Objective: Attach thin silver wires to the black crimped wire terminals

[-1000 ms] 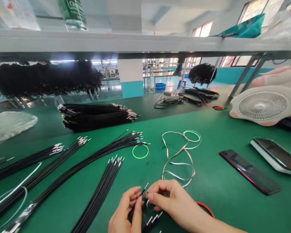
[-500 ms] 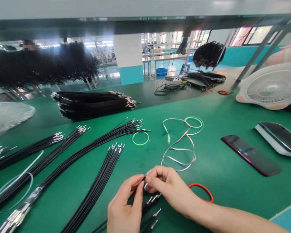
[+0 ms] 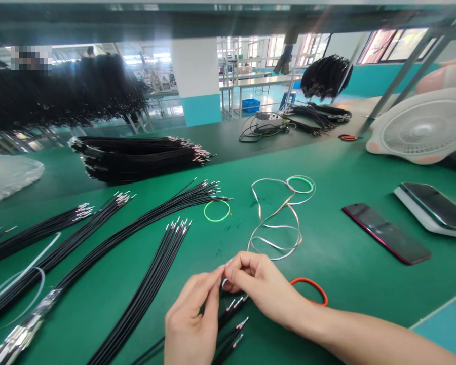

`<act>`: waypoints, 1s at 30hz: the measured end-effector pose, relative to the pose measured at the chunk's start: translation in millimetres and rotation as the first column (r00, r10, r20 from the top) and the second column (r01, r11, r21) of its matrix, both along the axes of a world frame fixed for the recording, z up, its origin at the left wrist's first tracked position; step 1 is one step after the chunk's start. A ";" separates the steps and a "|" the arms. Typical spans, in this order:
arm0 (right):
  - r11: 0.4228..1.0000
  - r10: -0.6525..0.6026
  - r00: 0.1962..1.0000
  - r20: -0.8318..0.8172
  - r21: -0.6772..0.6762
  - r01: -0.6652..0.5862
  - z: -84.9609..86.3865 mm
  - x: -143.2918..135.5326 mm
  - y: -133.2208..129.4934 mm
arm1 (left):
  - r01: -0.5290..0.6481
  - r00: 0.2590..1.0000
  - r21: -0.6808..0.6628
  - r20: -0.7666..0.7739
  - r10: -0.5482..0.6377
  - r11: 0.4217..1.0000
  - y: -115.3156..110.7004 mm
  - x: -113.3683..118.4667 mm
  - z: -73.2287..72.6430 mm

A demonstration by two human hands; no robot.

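My left hand (image 3: 192, 319) is closed in a pinch on the tip of a black cable, which the fingers now mostly cover. Its fingertips meet those of my right hand (image 3: 260, 289), which is curled closed around a thin white strip (image 3: 224, 284); a small bend of it shows under the fingers. Below and between my hands lie black cables (image 3: 237, 329) with stripped, shiny ends. Just beyond my right wrist, a red cable loop (image 3: 319, 289) rests on the green mat (image 3: 349, 289).
Black cable bundles (image 3: 148, 289) spread across the left side. A green ring (image 3: 217, 219) and a tangled white strip (image 3: 275, 235) lie ahead. To the right are a phone (image 3: 387, 233), a dark-topped device (image 3: 437, 208) and a white fan (image 3: 421, 126). A thick cable bundle (image 3: 140, 159) lies farther back.
The view has tilted down slightly, so the table things sit a little higher and further left. My hands stay pinched together; the black cable tip between them is now less visible.
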State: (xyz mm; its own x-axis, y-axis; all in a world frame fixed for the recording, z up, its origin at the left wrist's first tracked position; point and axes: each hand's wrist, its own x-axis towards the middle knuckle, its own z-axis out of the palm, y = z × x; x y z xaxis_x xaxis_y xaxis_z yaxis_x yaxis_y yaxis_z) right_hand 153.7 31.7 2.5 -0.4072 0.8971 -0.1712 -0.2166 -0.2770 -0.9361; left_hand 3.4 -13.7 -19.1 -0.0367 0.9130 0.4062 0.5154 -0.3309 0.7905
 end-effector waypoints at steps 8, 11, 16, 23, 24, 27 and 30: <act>0.996 -0.002 0.999 0.045 0.090 -0.002 -2.1 -0.6 0.3 | -0.055 0.998 -0.065 0.021 0.056 0.996 0.2 -0.1 -1.8; 0.994 -0.015 0.998 0.062 0.108 0.008 -1.4 -1.0 0.2 | -0.119 0.986 -0.145 0.099 0.134 0.982 -0.4 1.8 -3.3; 0.991 -0.020 0.996 0.082 0.132 0.009 -1.4 -1.5 -0.9 | -0.159 0.965 -0.220 0.170 0.199 0.962 -0.8 4.4 -5.3; 0.996 -0.031 0.997 0.070 0.086 0.025 -1.5 -1.5 -1.9 | -0.138 0.975 -0.178 0.150 0.165 0.974 -0.3 7.1 -0.5; 0.996 -0.033 0.997 0.067 0.081 0.028 -1.3 -1.6 -2.1 | -0.129 0.978 -0.163 0.144 0.153 0.978 -0.5 7.6 0.8; 0.997 -0.036 0.998 0.061 0.075 0.032 -0.1 -2.0 -2.4 | -0.116 0.983 -0.114 0.127 0.130 0.987 -1.3 8.3 3.4; 0.996 -0.041 0.997 0.065 0.080 0.036 1.7 -2.1 -2.5 | -0.094 0.990 -0.083 0.098 0.102 0.992 -2.1 7.5 3.7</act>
